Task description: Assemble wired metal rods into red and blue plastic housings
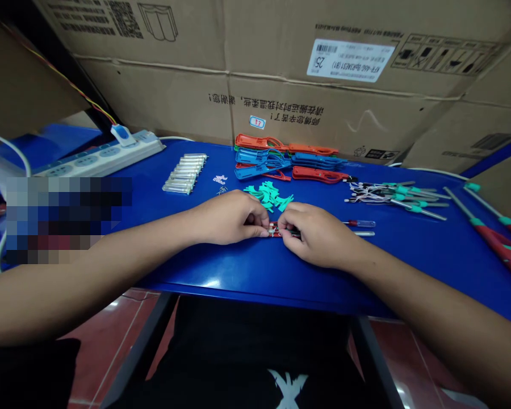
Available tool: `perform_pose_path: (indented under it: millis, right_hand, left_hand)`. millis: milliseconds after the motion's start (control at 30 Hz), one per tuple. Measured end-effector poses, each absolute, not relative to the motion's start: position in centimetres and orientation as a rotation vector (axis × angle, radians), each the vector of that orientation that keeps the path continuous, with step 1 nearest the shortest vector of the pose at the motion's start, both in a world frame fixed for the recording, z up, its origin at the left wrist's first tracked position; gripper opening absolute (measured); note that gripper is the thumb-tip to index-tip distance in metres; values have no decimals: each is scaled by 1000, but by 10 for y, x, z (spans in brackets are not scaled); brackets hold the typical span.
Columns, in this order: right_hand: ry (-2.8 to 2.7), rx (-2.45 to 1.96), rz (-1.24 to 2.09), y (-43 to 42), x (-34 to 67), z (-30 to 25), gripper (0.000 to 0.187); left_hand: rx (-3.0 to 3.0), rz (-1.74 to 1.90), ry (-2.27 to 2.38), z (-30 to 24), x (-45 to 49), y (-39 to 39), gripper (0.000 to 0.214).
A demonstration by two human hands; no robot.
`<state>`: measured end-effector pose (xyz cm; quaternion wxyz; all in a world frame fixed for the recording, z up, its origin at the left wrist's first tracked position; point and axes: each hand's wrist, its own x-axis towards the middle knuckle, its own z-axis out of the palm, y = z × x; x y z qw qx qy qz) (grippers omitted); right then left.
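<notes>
The red casing lies on the counter between the two hands, open, with small parts showing inside it. The left hand has its grip clamped on the casing's left part, thumb against fingertips; the right hand pinches just beside it, its grip closed there too — which small part each one presses is hidden. A metal rod sticks out past the right hand, roughly in line with the casing.

This one looks partly fitted: some parts seem in, but no cover is on. Much appears left over — loose green pieces, clear tubes, wired rods and stacked coloured casings. At the far right, long red lighters look whole, so probably finished.
</notes>
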<state>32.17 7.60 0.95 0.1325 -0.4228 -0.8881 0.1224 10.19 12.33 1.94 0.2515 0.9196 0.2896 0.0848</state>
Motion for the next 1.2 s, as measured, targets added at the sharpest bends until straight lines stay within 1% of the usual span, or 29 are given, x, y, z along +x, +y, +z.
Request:
perform_pose_path:
  millis: [267,533,1200]
  right_hand:
    - [-2542,-1235,376,77,319,7,8]
    - [-2505,-1206,342,75,327,11,9]
    - [-2552,-1120,262,77,324,4,11]
  left_hand:
    - [2508,231,788,20,103,123,11]
    - [2456,251,784,16,101,126,18]
    - [2331,258,837,16,102,126,18]
